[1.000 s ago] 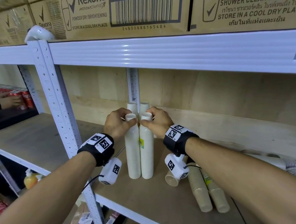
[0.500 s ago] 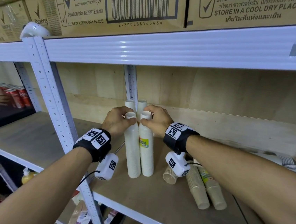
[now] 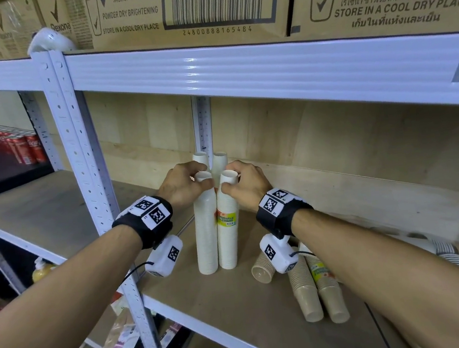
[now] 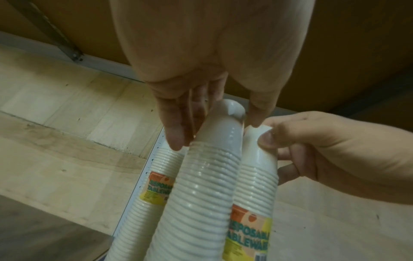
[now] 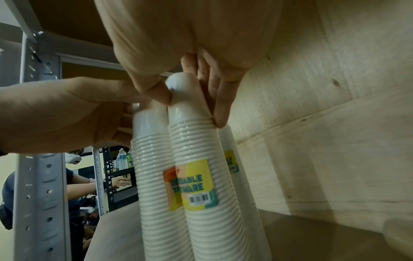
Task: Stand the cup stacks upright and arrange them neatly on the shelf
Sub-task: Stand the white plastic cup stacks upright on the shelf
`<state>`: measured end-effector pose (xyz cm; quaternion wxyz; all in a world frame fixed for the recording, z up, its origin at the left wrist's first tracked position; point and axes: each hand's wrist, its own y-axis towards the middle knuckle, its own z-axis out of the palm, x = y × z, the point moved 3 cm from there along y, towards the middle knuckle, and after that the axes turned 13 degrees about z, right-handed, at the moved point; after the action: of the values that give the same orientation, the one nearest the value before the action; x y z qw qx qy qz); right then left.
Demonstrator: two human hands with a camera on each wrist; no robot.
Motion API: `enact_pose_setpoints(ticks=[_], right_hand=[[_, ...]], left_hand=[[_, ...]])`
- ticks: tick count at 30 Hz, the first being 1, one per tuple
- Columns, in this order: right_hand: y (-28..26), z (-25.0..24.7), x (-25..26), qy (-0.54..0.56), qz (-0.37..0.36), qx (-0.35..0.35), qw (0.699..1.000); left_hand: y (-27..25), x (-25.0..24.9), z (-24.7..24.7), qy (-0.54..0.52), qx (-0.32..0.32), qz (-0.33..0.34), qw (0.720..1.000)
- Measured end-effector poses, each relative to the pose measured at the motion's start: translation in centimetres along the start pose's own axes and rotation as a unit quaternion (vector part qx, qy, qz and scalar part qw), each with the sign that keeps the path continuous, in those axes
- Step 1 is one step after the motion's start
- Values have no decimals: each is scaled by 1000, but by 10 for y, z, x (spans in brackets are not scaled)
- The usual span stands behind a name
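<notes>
Landmark: the grey perforated rear upright post [image 3: 203, 125] of the shelf.

Two tall white sleeves of nested disposable cups stand upright directly in front of that post, with two more white sleeves [image 3: 219, 160] behind them, against the post. The left hand [image 3: 180, 184] pinches the top cup of the left front sleeve [image 3: 205, 233]; thumb and fingers curl round its upper end. The right hand [image 3: 248, 184] grips the top of the right front sleeve [image 3: 227, 230], which bears a yellow label, in the same way. The two front sleeves touch along their length.

To the right of the post and nearer the shelf edge, brown paper cup sleeves [image 3: 316, 286] lie on their sides on the wooden shelf board [image 3: 214, 311], not yet stood up.

Assessment: the sleeves look light, tall and narrow-based, so prone to toppling. The clear wrap appears slick and the thin cups crushable. A top hold steers well; a mid-height hold would lift more securely.
</notes>
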<state>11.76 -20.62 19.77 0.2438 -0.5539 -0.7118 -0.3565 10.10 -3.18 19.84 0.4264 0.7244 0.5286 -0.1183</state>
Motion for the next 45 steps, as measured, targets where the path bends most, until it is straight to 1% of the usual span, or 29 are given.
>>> enact_pose_setpoints(ticks=[3,8,11,14,18,23,30,35,40,45], right_hand=[[-1,-2,0,6,-1,7,1000],[4,0,-2,5,9,4,1000],[6,1,-4,-7,22,-10,1000],[6,1,-4,-9,18,-10,1000],[6,2,-4,-17,7,1,1000],[6,2,-6,-27,19,-14,999],[5,2,-7,-12,19,-6,1000],[5,2,-7,-9,20,-4,1000],[6,2,-9,-16,25,-7,1000],[5,3,-9,-15,21,-5,1000]], left_hand=[[-1,-2,-1,21,-23,-10,999],[-2,-6,1,19,-12,9,1000],[-3,-9,-2,36,-23,-8,999],[-3,-12,-4,46,-11,-9,999],[-4,-18,-2,44,13,9,999],[-4,-17,-3,46,-14,-22,999],[-6,-21,-1,47,10,-4,999],[-7,-21,-2,37,-21,-33,999],[-7,-20,0,31,-2,-19,999],[-7,-22,-1,32,-12,-46,998]])
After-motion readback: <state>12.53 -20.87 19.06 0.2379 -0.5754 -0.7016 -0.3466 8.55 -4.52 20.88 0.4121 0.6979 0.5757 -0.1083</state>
